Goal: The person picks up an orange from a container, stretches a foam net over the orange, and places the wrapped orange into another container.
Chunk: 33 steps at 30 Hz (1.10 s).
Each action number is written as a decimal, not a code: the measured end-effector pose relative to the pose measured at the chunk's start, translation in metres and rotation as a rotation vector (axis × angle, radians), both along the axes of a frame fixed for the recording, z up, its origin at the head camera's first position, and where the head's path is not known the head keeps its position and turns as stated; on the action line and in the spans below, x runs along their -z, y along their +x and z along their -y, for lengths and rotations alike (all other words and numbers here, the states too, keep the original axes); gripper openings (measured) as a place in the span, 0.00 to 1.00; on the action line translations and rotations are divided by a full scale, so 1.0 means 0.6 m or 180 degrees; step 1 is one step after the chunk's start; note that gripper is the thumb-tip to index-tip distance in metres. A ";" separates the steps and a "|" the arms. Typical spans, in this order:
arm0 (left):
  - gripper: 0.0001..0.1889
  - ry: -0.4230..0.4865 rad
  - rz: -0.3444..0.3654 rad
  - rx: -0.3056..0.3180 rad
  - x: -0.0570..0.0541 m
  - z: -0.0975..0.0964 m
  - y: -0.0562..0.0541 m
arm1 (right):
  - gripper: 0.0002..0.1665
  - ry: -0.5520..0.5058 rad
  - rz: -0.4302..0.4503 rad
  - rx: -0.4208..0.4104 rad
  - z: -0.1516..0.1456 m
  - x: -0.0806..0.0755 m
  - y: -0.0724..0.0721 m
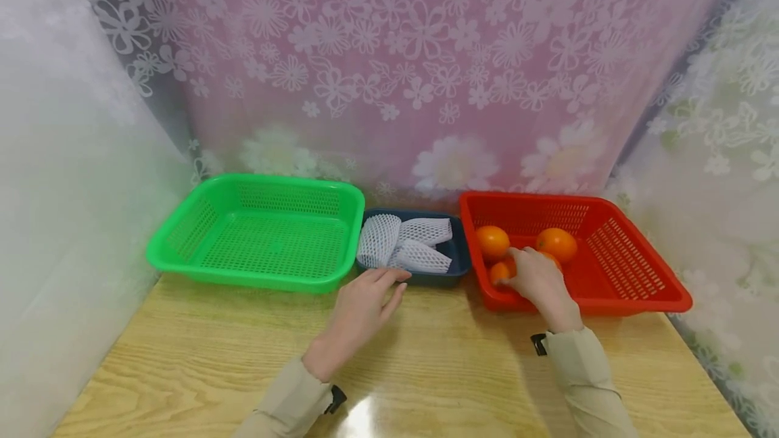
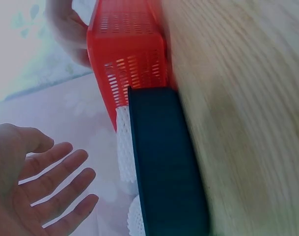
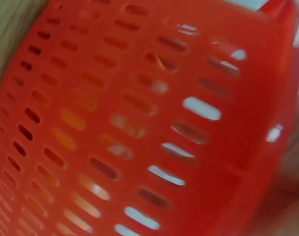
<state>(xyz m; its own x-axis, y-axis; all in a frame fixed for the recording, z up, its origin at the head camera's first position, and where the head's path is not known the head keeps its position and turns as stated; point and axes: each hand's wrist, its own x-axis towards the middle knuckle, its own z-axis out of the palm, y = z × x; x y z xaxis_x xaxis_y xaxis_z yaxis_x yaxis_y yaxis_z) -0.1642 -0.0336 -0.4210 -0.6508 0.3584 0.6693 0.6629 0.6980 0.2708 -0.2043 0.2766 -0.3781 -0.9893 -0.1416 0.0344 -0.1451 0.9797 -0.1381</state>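
Observation:
My right hand [image 1: 538, 282] reaches over the front rim of the red basket [image 1: 633, 305], its fingers and thumb curled about an orange [image 1: 500, 273] near the left front corner. More oranges lie by it: one [image 1: 492, 242] at the left wall, one [image 1: 556, 245] farther back and one partly hidden behind the hand. In the right wrist view, the slotted basket wall [image 3: 188, 123] covers most of the grip. My left hand [image 1: 365, 303], fingers spread apart and holding nothing, hovers at the front of a dark blue tray [image 1: 447, 280]. White foam net sleeves [image 1: 420, 257] lie in that tray.
A green basket [image 1: 255, 277] stands to the left of the blue tray, with no fruit in it. All three containers stand side by side on the wooden table [image 1: 438, 363]. A flowered curtain [image 1: 389, 73] hangs close behind them.

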 end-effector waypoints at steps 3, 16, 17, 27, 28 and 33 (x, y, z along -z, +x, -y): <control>0.06 0.0018 -0.0011 0.0042 -0.001 -0.006 -0.002 | 0.29 -0.0039 0.0074 -0.0057 -0.005 0.007 -0.010; 0.06 -0.0018 -0.0015 0.0116 -0.006 -0.045 -0.010 | 0.41 -0.0482 0.0370 0.0074 -0.014 0.011 -0.013; 0.06 -0.0015 -0.0009 0.0129 -0.008 -0.048 -0.011 | 0.42 -0.0525 0.0342 0.0066 -0.016 0.008 -0.013; 0.15 0.0153 0.0088 0.0417 -0.035 -0.079 -0.018 | 0.47 -0.1468 0.0285 0.0337 -0.025 -0.047 0.010; 0.17 0.0164 0.0105 0.0436 -0.038 -0.082 -0.018 | 0.46 -0.1638 0.0322 0.0339 -0.023 -0.052 0.013; 0.32 0.0143 0.0148 0.0551 -0.053 -0.096 -0.024 | 0.42 -0.2420 0.0465 0.0226 -0.002 -0.065 0.027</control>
